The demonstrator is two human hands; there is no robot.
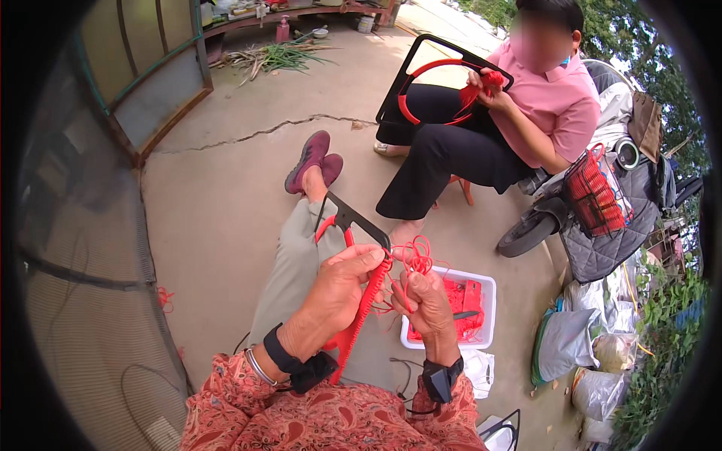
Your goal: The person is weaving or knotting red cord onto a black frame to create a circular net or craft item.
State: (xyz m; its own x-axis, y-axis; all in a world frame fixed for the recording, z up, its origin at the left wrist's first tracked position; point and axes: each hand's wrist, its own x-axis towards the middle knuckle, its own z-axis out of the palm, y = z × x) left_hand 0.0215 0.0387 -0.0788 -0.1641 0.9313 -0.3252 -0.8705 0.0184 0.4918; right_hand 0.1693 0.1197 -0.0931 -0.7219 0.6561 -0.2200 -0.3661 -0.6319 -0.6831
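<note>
Fingers of my left hand (342, 289) are pinching the black flat metal frame (359, 219) steady on my knee while my right hand's (425, 301) grip is pulling thin red plastic cord (412, 257) taut for wrapping.

Frame (353, 225) sits on my lap, tub (481, 289) on the floor just right of it, other person (519, 113) seated beyond, scooter (594, 218) to their right.

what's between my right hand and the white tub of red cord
In the head view, only loose red cord strands trail from the right hand toward the white tub.
</note>
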